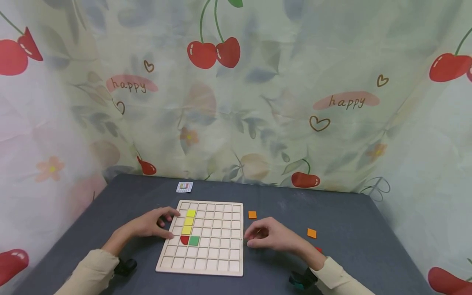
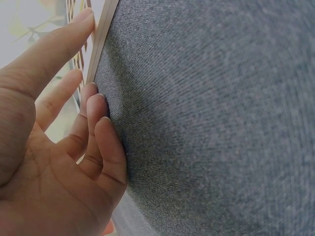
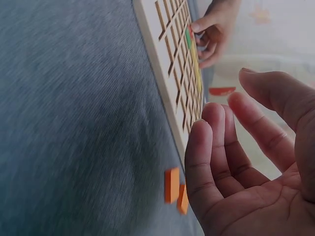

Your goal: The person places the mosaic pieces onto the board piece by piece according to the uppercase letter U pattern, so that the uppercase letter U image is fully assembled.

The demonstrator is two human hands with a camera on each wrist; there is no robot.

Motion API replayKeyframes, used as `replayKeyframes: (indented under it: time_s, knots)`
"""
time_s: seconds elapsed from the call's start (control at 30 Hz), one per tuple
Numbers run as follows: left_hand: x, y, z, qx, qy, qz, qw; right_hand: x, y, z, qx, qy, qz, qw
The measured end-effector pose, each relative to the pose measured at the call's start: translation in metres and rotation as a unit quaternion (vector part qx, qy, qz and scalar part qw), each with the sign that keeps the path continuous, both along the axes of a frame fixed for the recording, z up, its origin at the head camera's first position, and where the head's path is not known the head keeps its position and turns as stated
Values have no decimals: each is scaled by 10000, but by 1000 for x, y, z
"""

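Note:
A wooden grid board point(image 1: 221, 237) lies on the dark table. On its left part, three yellow squares point(image 1: 189, 221) stand in a column, with a red rounded piece point(image 1: 184, 240) below them and a green square point(image 1: 194, 241) beside the red one. My left hand point(image 1: 147, 223) rests at the board's left edge, its thumb and fingertips touching the rim point(image 2: 101, 39). Beside the board's right edge is my right hand point(image 1: 273, 235), fingers loosely bent with nothing between them; whether it touches the edge I cannot tell.
An orange square point(image 1: 252, 214) lies right of the board, another orange square point(image 1: 311, 233) farther right. A red piece point(image 1: 318, 249) is partly hidden by my right wrist. Behind the board lies a small patterned card point(image 1: 184, 187). A printed curtain point(image 1: 258, 102) hangs behind the table.

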State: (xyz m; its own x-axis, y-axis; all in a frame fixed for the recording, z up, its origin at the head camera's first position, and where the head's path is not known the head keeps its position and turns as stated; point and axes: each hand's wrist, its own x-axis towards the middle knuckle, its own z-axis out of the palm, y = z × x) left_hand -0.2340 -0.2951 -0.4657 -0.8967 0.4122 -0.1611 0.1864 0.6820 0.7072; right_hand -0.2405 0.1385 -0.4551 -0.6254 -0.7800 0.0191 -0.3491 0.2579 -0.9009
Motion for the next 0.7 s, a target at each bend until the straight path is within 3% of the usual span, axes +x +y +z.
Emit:
replayKeyframes:
  time_s: [0.47,0.7]
  knots:
    - [0,1,1,-18,-70,54,10000,-6,48,-3,90,29,-327,9994]
    - [2,1,2,-48,-51,63,10000,-12,74,-6,92,399,-347,9986]
